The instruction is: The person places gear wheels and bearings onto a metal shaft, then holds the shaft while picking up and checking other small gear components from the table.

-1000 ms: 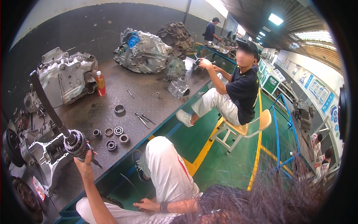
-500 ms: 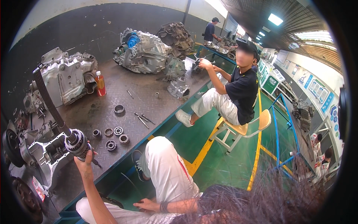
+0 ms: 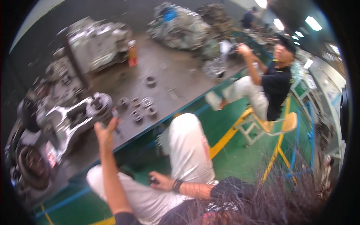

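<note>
My left hand (image 3: 106, 135) is blurred just below a toothed gear (image 3: 99, 107), its thumb and a finger spread apart. It may still touch the gear's lower side; I cannot tell. A long dark shaft (image 3: 75, 62) rises at a tilt behind the gear. Both stand by the open end of a pale metal gearbox housing (image 3: 62, 114) on the bench. My right hand (image 3: 163, 182) is over my lap, its fingers curled round a small black object (image 3: 153, 180) whose kind does not show.
On the metal bench (image 3: 178, 67) lie several loose gears and rings (image 3: 137, 114), a larger ring (image 3: 150, 81) and a bottle (image 3: 132, 54). Gearbox casings (image 3: 101, 47) stand behind. A seated co-worker (image 3: 275, 82) is at the right on a chair (image 3: 288, 123).
The view has swung, moving the scene right and up and blurring it. My left hand's fingers have loosened from round the gears. My right hand has lifted from my leg, showing the black object.
</note>
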A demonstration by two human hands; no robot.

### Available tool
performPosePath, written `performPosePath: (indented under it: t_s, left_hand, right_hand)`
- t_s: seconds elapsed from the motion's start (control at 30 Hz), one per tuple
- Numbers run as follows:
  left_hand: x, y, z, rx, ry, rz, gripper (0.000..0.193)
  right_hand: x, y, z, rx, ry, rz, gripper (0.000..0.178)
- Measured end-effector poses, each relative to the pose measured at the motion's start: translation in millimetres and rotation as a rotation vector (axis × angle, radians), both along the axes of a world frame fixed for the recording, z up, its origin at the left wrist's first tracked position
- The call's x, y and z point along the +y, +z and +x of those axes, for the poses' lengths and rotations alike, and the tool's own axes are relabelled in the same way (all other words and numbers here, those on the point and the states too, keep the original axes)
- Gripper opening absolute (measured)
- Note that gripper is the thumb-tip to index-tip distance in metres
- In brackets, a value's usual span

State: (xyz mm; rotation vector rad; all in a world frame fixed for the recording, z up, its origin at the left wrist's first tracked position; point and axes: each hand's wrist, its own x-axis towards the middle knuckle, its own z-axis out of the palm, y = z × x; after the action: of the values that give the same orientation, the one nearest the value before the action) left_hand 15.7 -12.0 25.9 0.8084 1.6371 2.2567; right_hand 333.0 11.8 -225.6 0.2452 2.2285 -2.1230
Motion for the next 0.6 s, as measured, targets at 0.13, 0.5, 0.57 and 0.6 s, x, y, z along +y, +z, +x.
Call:
performPosePath:
  t_s: [0.13, 0.5, 0.57, 0.6]
  left_hand:
    - [22, 16, 7, -0.012, -0.126, 0.095, 0.032]
    - [9, -4, 5, 0.003, 0.050, -0.163, 0.040]
    - [0, -6, 3, 0.007, -0.010, -0.060, 0.042]
    - [-11, -12, -4, -0.033, 0.029, -0.039, 0.046]
  right_hand:
    - [-2, -49, -7, -0.234, -0.103, -0.892, 0.046]
    - [-17, -15, -24, -0.790, -0.340, -0.759, 0.042]
    - [-31, -26, -31, -0.724, -0.316, -0.713, 0.041]
    - [-38, -25, -39, -0.715, -0.301, -0.705, 0.041]
